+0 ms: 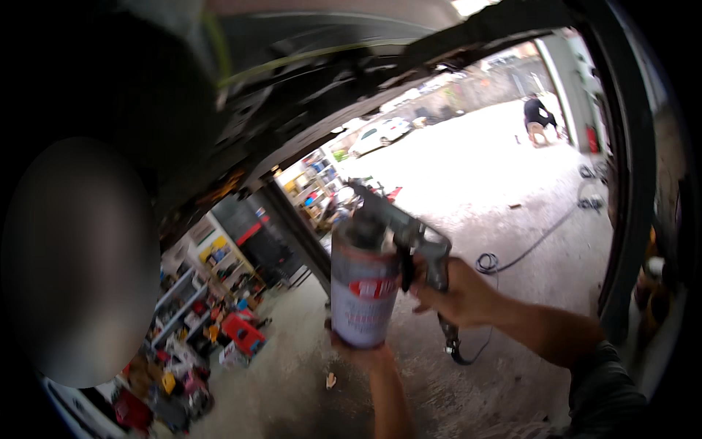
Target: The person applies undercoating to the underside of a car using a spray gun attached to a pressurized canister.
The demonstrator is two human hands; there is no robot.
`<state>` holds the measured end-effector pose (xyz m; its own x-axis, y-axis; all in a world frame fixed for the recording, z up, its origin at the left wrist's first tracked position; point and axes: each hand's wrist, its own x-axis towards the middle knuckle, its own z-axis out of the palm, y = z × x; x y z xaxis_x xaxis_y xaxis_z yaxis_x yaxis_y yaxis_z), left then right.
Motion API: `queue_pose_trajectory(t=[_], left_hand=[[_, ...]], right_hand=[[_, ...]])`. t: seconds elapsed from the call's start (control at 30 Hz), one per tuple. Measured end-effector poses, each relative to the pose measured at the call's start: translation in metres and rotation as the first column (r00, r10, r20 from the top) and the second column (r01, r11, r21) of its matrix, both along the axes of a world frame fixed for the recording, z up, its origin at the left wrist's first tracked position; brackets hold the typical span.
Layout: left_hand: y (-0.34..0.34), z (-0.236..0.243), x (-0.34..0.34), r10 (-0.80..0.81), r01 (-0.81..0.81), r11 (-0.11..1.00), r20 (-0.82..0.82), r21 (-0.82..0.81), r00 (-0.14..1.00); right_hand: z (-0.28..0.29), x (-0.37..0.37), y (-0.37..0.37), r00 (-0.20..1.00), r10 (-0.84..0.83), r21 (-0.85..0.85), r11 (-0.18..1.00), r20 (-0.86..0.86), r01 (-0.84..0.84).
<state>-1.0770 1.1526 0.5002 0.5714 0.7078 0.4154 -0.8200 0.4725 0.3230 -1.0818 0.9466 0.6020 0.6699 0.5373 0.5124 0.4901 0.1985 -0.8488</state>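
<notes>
A white and grey can (pixel 363 300) with a red label patch stands nearly upright in front of me, a little left of my right hand. Fixed to its top is a grey metal spray gun (pixel 404 219), its nozzle tilted up and left toward the car's underside. My right hand (pixel 455 294) is closed round the gun's handle, with fingers by the trigger. From below, my left hand (pixel 360 353) cups the can's base; most of its fingers are hidden behind the can. An air hose (pixel 468 360) hangs from the handle's lower end.
Overhead is a raised car's dark underside (pixel 314 102). A post (pixel 625 161) stands at right. Hose coils (pixel 488 263) lie on the floor. Clutter, shelves and a red stool (pixel 243 334) are at left. Outside are a white car (pixel 382 135) and a seated person (pixel 539 117). A blurred oval covers the far left.
</notes>
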Motion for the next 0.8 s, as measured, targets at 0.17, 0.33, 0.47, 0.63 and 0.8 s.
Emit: queue_pose_trajectory(t=[0.17, 0.33, 0.47, 0.63, 0.8], left_hand=[[-0.011, -0.078, -0.004, -0.090, 0.086, 0.996, -0.280, -0.028, 0.956], [-0.042, -0.112, 0.041, -0.192, 0.183, 0.981, -0.370, -0.060, 0.909], [-0.088, -0.086, 0.103, -0.199, 0.194, 0.980, -0.323, -0.050, 0.925], [-0.151, -0.077, 0.200, -0.044, 0.063, 0.996, -0.245, 0.068, 0.969], [-0.205, -0.092, 0.285, -0.004, 0.030, 0.997, -0.336, 0.072, 0.942]], right_hand=[[-0.082, 0.013, -0.019, 1.000, -0.017, 0.029, 0.999, -0.026, 0.017], [-0.103, 0.064, -0.063, 0.998, -0.012, 0.059, 0.998, -0.062, 0.016], [-0.090, 0.134, -0.112, 0.986, -0.024, 0.052, 0.998, -0.167, 0.033], [-0.087, 0.245, -0.184, 0.989, 0.071, 0.122, 0.991, -0.129, -0.056], [-0.095, 0.341, -0.247, 0.989, 0.131, 0.140, 0.983, -0.076, -0.119]])
